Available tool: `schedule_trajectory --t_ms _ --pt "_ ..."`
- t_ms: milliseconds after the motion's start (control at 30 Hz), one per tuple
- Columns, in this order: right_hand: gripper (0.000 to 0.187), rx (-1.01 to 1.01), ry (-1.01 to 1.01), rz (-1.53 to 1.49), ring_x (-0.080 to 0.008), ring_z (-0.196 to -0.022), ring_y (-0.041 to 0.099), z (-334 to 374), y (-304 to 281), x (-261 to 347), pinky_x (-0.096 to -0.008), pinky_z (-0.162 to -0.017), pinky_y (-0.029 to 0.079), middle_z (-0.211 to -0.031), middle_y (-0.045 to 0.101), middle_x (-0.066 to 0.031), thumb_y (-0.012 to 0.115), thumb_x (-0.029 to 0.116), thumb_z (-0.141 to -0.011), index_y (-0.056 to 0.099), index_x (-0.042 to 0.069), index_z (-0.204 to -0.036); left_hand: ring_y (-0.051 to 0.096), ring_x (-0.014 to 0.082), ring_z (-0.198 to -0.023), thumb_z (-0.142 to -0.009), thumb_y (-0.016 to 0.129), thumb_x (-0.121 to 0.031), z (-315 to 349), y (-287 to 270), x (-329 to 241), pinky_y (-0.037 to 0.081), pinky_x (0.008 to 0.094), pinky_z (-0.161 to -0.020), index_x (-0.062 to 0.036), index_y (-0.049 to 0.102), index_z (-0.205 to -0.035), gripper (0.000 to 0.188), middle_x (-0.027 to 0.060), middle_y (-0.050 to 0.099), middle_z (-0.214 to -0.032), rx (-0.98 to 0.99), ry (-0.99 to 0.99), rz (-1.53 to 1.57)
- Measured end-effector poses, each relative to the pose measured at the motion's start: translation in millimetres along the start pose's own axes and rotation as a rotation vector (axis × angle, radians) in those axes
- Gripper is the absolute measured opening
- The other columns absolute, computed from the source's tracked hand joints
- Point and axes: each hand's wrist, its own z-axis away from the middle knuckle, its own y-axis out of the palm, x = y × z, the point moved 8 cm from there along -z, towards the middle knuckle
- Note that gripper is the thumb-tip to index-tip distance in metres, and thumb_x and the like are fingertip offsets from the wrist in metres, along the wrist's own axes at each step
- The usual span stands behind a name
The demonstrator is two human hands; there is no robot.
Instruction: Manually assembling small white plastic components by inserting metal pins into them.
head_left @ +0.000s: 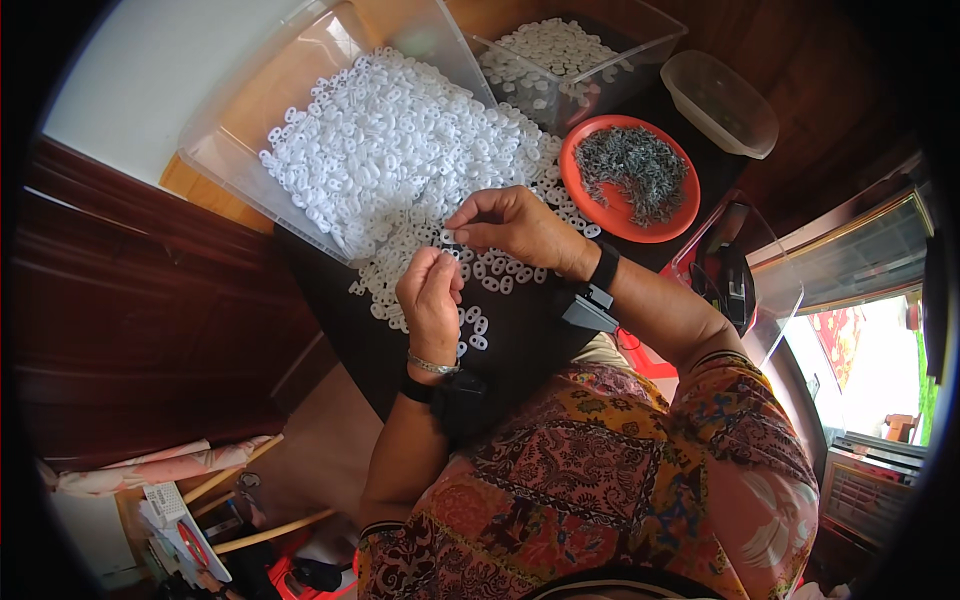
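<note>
My left hand (430, 298) is closed in a pinch, its fingertips almost meeting those of the other hand; what they hold, if anything, is too small to make out. Thumb and forefinger of my right hand (520, 232) pinch a small white two-hole plastic piece (448, 237). Both hands are over the near edge of a spread of the same oval pieces (400, 255) on the black tabletop (530, 335). That spread runs back into a large heap (390, 140) spilling out of a clear plastic bin (225, 175) tipped on its side.
Right of the heap sits an orange-red plate (572, 180) full of small grey metal parts (640, 175). Behind it stands a clear box (640, 55) with more white pieces. An oval translucent tub (720, 105) and a clear container (770, 265) with dark items are farther right. Dark wooden panelling (130, 300) rises at left.
</note>
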Motion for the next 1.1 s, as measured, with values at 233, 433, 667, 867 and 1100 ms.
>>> schedule_trajectory --t_ms 233,433,667,867,1100 --pt "0.017 0.058 0.032 0.123 -0.0039 -0.080 0.056 1 6 -3 -0.0200 -0.074 0.046 -0.087 0.064 0.0015 0.065 0.005 -0.085 0.064 0.000 -0.101 0.039 0.0044 -0.052 -0.088 0.052 -0.012 0 -3 0 0.031 0.0189 -0.046 -0.0037 0.051 -0.072 0.018 -0.0024 0.046 -0.060 -0.014 0.002 0.009" --pt "0.026 0.106 -0.018 0.136 -0.0059 -0.078 0.057 3 11 -2 -0.0209 -0.073 0.047 -0.085 0.063 0.0000 0.069 0.004 -0.081 0.059 0.000 -0.104 0.043 0.0041 -0.053 -0.089 0.053 -0.015 1 -1 -2 0.034 0.0178 -0.048 -0.0032 0.056 -0.077 0.017 -0.0013 0.051 -0.062 -0.024 -0.017 0.012" --pt "0.030 0.043 -0.091 0.280 -0.0061 -0.074 0.057 10 16 17 -0.0215 -0.069 0.047 -0.077 0.060 0.0014 0.073 0.007 -0.076 0.060 0.001 -0.103 0.045 0.0054 -0.054 -0.091 0.051 -0.022 2 1 -7 0.037 0.0193 -0.052 -0.0033 0.056 -0.079 0.023 0.0001 0.053 -0.064 0.002 -0.009 0.039" --pt "0.025 0.052 -0.080 0.263 -0.0060 -0.071 0.056 10 17 19 -0.0215 -0.066 0.047 -0.076 0.061 0.0005 0.072 0.006 -0.075 0.061 0.001 -0.097 0.045 0.0065 -0.055 -0.093 0.049 -0.025 -4 -5 -2 0.036 0.0206 -0.053 -0.0039 0.055 -0.078 0.027 -0.0003 0.051 -0.064 0.026 0.005 0.043" --pt "0.025 0.037 -0.112 0.322 -0.0060 -0.070 0.057 10 17 21 -0.0218 -0.064 0.047 -0.077 0.062 -0.0003 0.072 0.007 -0.075 0.061 0.001 -0.098 0.045 0.0075 -0.055 -0.095 0.045 -0.022 -4 -2 -3 0.036 0.0210 -0.053 -0.0021 0.057 -0.084 0.025 0.0006 0.050 -0.064 0.027 0.013 0.012"
